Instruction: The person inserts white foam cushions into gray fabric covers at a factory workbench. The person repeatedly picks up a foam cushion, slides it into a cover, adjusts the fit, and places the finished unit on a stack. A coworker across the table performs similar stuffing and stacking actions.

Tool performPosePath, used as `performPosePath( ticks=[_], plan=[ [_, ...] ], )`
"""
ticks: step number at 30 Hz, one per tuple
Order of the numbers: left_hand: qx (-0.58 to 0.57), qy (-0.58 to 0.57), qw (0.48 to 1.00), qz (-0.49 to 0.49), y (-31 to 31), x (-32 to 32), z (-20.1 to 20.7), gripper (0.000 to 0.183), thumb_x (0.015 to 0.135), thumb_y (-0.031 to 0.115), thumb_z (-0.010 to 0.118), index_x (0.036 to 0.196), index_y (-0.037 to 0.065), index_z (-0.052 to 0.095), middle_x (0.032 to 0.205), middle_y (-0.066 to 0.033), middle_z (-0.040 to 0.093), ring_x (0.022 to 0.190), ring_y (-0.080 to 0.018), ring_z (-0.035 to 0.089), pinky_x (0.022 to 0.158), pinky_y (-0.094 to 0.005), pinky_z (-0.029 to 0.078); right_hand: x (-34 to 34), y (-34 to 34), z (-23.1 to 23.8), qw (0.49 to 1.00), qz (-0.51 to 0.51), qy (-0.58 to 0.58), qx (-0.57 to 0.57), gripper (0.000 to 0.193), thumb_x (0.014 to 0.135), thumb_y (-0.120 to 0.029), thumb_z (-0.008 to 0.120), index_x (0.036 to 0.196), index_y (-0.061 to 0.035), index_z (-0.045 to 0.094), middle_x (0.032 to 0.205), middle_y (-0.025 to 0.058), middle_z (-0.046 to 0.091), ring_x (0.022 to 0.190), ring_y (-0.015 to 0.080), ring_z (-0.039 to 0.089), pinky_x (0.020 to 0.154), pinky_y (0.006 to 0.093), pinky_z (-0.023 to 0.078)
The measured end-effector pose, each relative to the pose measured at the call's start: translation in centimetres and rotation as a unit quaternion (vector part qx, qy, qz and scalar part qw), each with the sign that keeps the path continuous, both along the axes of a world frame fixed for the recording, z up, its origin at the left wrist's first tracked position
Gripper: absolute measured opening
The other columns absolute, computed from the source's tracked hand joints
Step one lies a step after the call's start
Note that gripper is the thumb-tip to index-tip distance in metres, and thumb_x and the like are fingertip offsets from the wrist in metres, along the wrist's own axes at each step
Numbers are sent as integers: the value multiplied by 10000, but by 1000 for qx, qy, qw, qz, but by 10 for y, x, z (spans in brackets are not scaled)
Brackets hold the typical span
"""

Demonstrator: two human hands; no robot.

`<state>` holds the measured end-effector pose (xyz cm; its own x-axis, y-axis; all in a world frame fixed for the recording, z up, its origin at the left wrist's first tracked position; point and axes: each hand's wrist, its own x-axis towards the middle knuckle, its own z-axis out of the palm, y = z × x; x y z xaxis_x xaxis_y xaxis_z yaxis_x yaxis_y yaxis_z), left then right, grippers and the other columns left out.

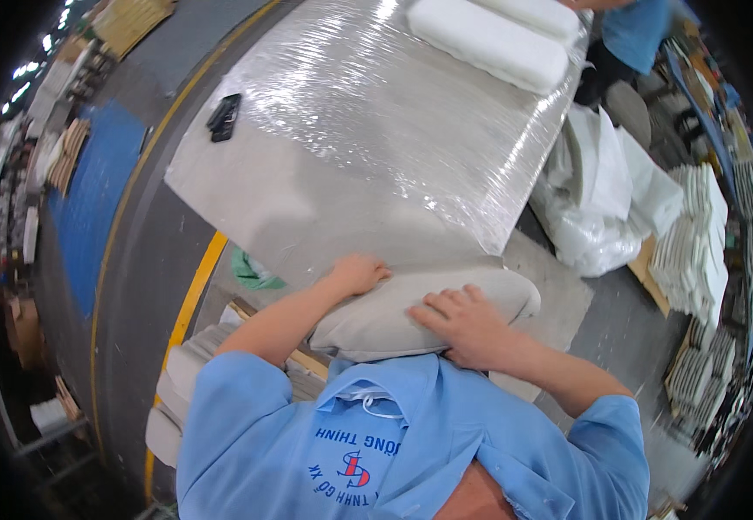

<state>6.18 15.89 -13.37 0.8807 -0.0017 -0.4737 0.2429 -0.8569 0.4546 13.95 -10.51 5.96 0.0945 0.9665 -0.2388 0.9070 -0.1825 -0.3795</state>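
Observation:
A light grey fabric cushion (385, 314) lies against my body at the near edge of a table wrapped in clear plastic film (342, 147). On the cushion's far left edge, my left hand (359, 273) has its fingers curled and pressed together, closed on the fabric. My right hand (461, 322) rests on top of the cushion's right half with its fingers spread and bent slightly. The cushion's underside is hidden.
White padding rolls (489, 39) lie at the table's far right. A dark phone-like object (223, 119) is at its left. Grey cushions (188, 364) are stacked at my left. White sheets and plastic (606, 191) stand right; a person in blue (636, 35) is beyond.

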Motion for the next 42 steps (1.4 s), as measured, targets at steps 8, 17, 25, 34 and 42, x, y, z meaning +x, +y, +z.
performPosePath(
  ticks=[8, 17, 25, 34, 42],
  plan=[
    [-347, -153, 764, 523, 110, -44, 60, 228, 1020, 282, 577, 1046, 80, 680, 846, -28, 667, 699, -122, 623, 644, -284, 503, 36, 5, -10, 971, -185, 115, 96, 599, 731, -133, 835, 1301, -94, 654, 1134, 162, 723, 1054, 375, 695, 911, 420, 540],
    [-525, -289, 682, 419, -22, -7, 94, 336, 1051, 348, 624, 1213, 53, 640, 1184, -38, 652, 1075, -139, 600, 902, -310, 490, 42, -3, 14, 735, -433, 420, 310, 458, 815, -26, 837, 1236, 32, 665, 1089, 73, 742, 1001, 140, 672, 900, 312, 535],
    [-513, -193, 775, 314, 48, 98, 100, 367, 1086, 341, 561, 1266, 29, 630, 1216, -24, 646, 1108, -155, 604, 959, -317, 489, -49, 39, -11, 621, -300, 637, 346, 587, 968, -163, 744, 1468, -20, 472, 1341, 79, 604, 1263, 142, 548, 1066, 324, 450],
    [-428, 64, 900, 60, -33, 36, 55, 378, 1089, 355, 549, 1262, 31, 636, 1202, -27, 651, 1075, -154, 620, 934, -311, 499, -29, -14, -77, 513, -546, 454, 482, 261, 968, -97, 736, 1146, -83, 545, 1007, -25, 554, 951, 73, 512, 847, 260, 455],
    [-382, 88, 919, -42, -58, 48, 40, 388, 1091, 367, 537, 1259, 33, 641, 1189, -30, 656, 1045, -153, 634, 912, -306, 507, -48, -48, -118, 419, -504, 600, 459, 224, 929, -177, 805, 1017, -130, 604, 904, -64, 608, 829, 50, 543, 696, 253, 451]
  ],
)
